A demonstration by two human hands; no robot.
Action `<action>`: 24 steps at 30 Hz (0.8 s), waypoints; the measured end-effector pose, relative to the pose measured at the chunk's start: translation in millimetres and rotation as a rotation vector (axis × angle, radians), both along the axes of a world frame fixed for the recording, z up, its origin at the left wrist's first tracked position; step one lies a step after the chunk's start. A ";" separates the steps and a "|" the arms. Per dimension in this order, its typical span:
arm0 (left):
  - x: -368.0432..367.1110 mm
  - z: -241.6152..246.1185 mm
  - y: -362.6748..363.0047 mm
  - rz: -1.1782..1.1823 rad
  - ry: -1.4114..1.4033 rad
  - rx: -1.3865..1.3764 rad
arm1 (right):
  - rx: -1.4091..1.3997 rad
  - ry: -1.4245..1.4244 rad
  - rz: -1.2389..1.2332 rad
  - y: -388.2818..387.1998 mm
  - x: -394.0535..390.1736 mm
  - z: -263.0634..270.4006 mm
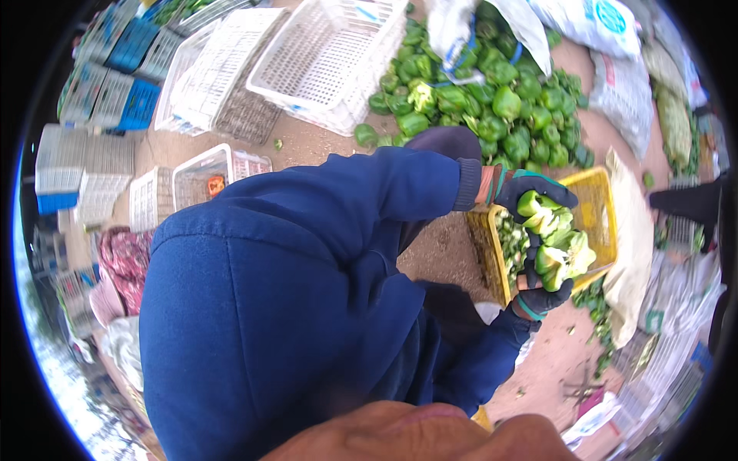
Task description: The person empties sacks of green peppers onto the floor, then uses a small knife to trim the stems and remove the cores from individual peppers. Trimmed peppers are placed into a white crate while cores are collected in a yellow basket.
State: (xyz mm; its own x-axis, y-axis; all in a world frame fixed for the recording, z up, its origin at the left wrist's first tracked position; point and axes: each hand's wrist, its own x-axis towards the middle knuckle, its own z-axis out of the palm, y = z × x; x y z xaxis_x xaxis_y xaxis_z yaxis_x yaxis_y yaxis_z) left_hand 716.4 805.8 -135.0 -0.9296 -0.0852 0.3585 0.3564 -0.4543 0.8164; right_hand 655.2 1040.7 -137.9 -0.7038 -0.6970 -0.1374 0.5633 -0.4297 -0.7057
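My left hand (pixel 533 189), in a dark glove with teal trim, grips a broken-open green bell pepper (pixel 546 218). My right hand (pixel 545 298), also gloved, supports another opened pepper piece (pixel 564 262) with pale flesh showing. Both pieces are close together, perhaps touching. Directly beneath my hands stands a yellow plastic crate (pixel 602 230). Pale green trimmings (pixel 512 245) lie in its near side, partly hidden by my hands. A small tan shape (pixel 527 282) by my right hand is too unclear to name.
A heap of green bell peppers (pixel 507 115) lies on the ground to my left, partly under a white sack (pixel 452 29). White plastic crates (pixel 323 69) stand beside it. Filled sacks (pixel 622 101) and a cream cloth (pixel 622 248) lie beyond the yellow crate. A person's pink hat (pixel 108 299) shows behind me.
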 end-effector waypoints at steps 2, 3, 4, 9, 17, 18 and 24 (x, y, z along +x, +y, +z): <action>22.7 14.8 -29.1 -0.026 -0.065 0.053 | -0.064 0.130 0.223 -11.4 1.7 22.3; 39.1 23.1 -52.5 0.001 -0.093 0.084 | -0.026 0.125 0.333 -15.9 2.9 33.8; 61.0 31.7 -77.9 0.069 -0.122 0.132 | 0.063 0.146 0.306 -20.1 7.4 42.7; 200.1 32.5 -234.4 0.616 -0.342 0.244 | 0.206 0.106 0.093 -35.4 42.7 59.8; 166.5 9.0 -149.6 0.713 -0.388 -0.535 | 0.018 0.140 0.238 -108.3 103.5 69.3; 162.8 20.6 -120.7 0.400 -0.450 -0.369 | -0.001 0.148 0.221 -113.2 107.9 74.0; 97.8 45.7 -21.2 0.183 0.465 -0.202 | 0.312 0.479 0.093 -107.6 98.0 97.0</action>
